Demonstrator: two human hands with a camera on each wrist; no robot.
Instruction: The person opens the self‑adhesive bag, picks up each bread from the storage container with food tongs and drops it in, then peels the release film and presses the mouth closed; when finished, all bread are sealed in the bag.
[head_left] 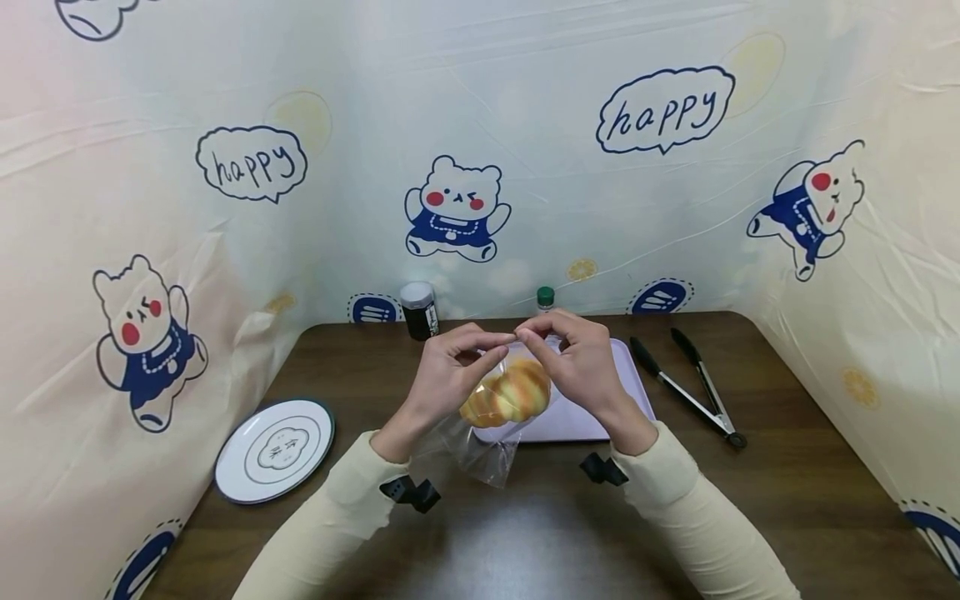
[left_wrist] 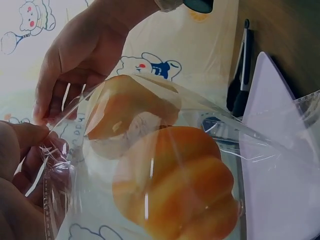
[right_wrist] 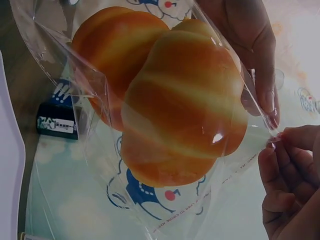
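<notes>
A clear plastic bag (head_left: pixel 491 458) hangs from both hands above the table, with bread rolls (head_left: pixel 517 392) inside it. Two golden-brown ridged rolls (right_wrist: pixel 185 100) show through the film in the right wrist view. My left hand (head_left: pixel 450 367) pinches the bag's top edge between thumb and fingers. Close beside it, fingertips nearly meeting, the right hand (head_left: pixel 581 358) pinches the same edge. A strip with small red print (right_wrist: pixel 220 185) runs along the film near the right fingers. The bag's loose lower end dangles in front of the lilac tray (head_left: pixel 573 423).
Black-handled tongs (head_left: pixel 705 404) lie spread to the right of the tray. On the left sits a white plate (head_left: pixel 247 437) with a dark rim. A dark jar with a grey lid (head_left: pixel 418 310) and a green-capped bottle (head_left: pixel 545 297) stand at the back, before a printed curtain (head_left: pixel 360 208).
</notes>
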